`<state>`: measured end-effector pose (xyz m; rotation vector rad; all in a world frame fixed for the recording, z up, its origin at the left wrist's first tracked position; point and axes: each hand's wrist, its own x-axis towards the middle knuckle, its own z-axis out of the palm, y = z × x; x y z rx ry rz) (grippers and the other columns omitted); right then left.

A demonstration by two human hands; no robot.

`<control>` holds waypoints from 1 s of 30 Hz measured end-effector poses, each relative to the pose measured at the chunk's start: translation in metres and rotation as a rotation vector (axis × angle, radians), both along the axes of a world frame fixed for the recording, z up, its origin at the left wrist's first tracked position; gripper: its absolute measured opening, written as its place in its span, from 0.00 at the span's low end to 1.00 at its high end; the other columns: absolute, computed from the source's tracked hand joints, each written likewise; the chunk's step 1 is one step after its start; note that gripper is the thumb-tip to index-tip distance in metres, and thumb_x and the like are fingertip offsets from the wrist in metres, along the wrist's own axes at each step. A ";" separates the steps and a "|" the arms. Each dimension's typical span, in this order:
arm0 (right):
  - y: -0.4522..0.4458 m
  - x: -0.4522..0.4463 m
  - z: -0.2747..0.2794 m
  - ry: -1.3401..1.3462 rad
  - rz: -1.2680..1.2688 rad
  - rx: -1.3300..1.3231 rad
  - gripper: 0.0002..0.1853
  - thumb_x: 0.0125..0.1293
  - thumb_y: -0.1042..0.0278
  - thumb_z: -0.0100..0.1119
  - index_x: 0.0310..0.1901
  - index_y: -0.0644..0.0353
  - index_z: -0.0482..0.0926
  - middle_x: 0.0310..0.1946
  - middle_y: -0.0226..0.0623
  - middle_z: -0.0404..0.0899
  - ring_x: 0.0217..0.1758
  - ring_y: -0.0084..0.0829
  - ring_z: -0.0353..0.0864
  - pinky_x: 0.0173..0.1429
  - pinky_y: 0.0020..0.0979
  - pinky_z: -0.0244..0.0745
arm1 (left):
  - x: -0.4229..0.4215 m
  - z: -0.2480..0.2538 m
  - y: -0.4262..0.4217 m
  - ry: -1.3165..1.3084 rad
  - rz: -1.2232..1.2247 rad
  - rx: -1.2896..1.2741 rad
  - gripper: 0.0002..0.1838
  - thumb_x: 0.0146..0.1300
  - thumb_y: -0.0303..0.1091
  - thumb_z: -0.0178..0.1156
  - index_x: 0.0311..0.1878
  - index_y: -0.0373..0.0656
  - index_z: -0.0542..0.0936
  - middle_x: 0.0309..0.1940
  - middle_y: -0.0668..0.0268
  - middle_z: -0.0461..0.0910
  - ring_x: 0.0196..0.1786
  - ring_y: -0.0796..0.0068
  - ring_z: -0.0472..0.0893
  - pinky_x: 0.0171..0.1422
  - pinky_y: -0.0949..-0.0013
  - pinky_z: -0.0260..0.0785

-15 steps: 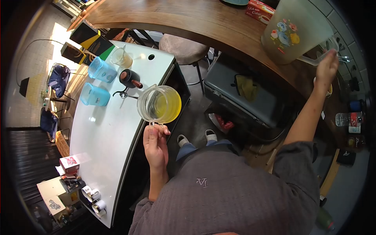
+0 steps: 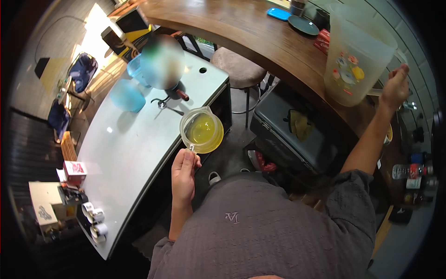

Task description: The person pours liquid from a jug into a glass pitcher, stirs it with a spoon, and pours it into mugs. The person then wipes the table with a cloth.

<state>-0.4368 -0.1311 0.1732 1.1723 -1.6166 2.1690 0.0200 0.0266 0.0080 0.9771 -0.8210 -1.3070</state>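
My left hand (image 2: 183, 174) is closed on the handle of a clear glass jug (image 2: 201, 130) holding yellow liquid. It keeps the jug in the air by the edge of the white table. My right hand (image 2: 395, 90), fingers curled, grips the handle of a large frosted plastic pitcher (image 2: 357, 60) with a flower print. That pitcher is over the wooden counter (image 2: 232, 23) on the right; whether its base touches the counter I cannot tell.
On the white table (image 2: 121, 158) are blue plastic jugs (image 2: 127, 95), a dark pot partly hidden by a blurred patch, and white mugs (image 2: 95, 214). A stool (image 2: 237, 67) and a grey case (image 2: 292, 130) stand below the counter. A dark plate (image 2: 303, 25) lies near a red box (image 2: 321, 42).
The view has shifted, so the table and counter appear lower. My right hand's fingers, straighter before, now curl at the pitcher's handle. The glass jug stays in my left hand, its liquid level shifted.
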 end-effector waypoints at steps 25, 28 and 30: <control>0.024 0.241 0.039 0.777 0.782 0.209 0.32 0.75 0.43 0.36 0.22 0.63 0.68 0.18 0.23 0.61 0.22 0.16 0.57 0.26 0.25 0.46 | 0.067 0.030 0.024 -0.167 0.004 0.039 0.16 0.73 0.44 0.50 0.33 0.41 0.71 0.29 0.71 0.66 0.35 0.79 0.64 0.46 0.75 0.58; 0.015 0.248 0.043 0.917 0.764 0.178 0.31 0.75 0.45 0.36 0.21 0.63 0.67 0.16 0.24 0.61 0.21 0.17 0.57 0.25 0.25 0.47 | 0.068 0.033 0.026 -0.137 0.015 0.057 0.16 0.73 0.43 0.50 0.33 0.41 0.71 0.29 0.71 0.66 0.35 0.80 0.63 0.45 0.75 0.58; 0.009 0.250 0.045 0.944 0.742 0.180 0.30 0.75 0.46 0.36 0.21 0.63 0.66 0.16 0.25 0.60 0.20 0.17 0.57 0.25 0.25 0.47 | 0.069 0.036 0.027 -0.139 0.013 0.061 0.16 0.73 0.43 0.50 0.33 0.41 0.71 0.28 0.71 0.66 0.35 0.80 0.63 0.45 0.75 0.58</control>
